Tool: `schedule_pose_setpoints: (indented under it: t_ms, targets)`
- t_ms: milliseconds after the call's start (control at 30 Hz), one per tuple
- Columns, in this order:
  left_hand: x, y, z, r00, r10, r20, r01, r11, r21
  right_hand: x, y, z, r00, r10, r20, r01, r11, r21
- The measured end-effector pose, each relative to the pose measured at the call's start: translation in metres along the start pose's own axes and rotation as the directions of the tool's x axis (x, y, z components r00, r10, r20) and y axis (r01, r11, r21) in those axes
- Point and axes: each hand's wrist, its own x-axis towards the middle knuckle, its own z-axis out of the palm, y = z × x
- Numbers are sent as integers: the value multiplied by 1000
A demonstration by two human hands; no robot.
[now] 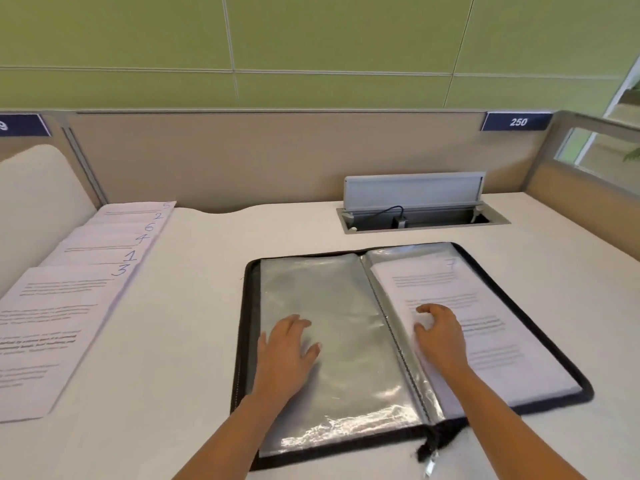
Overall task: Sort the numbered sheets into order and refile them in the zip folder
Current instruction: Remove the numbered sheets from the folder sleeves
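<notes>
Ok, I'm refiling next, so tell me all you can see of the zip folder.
The zip folder lies open flat on the desk, black edge with a zip all round, spine up the middle. Its left half shows a crinkled clear sleeve, seemingly empty, under the flat left hand. Its right half holds a printed sheet marked 7, where the right hand rests bent fingertips.

White surface (194,341), beige partition (242,157) along its back edge, green wall panels (311,36) above. Grey cable box (360,226) sunk in surface at back right, lid (414,188) tipped up, black cable (394,210) inside. Blue label "250" (517,121) on partition top right, second blue label (20,125) cut off at left. Glass panel (595,150) far right
</notes>
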Motion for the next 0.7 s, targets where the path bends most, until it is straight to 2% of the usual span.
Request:
schedule_pose_setpoints:
  t_ms: [67,167,300,433,700]
  targets:
    - [2,19,15,999,-36,20,34,997,69,12,27,-19,998,60,1,-60,997,-52]
    - [6,39,34,987,-160,-4,159,978,136,27,59,-41,992,121,20,-114,970,-214]
    - [8,49,50,974,-222,-30,223,945,241,39,79,-55,980,158,120,-108,933,-343]
    - [9,44,52,974,-220,-61,228,936,269,44,80,-56,973,144,182,-74,935,-347]
    - [8,45,53,972,-213,-95,232,931,280,42,80,-56,983,71,170,-29,971,-237]
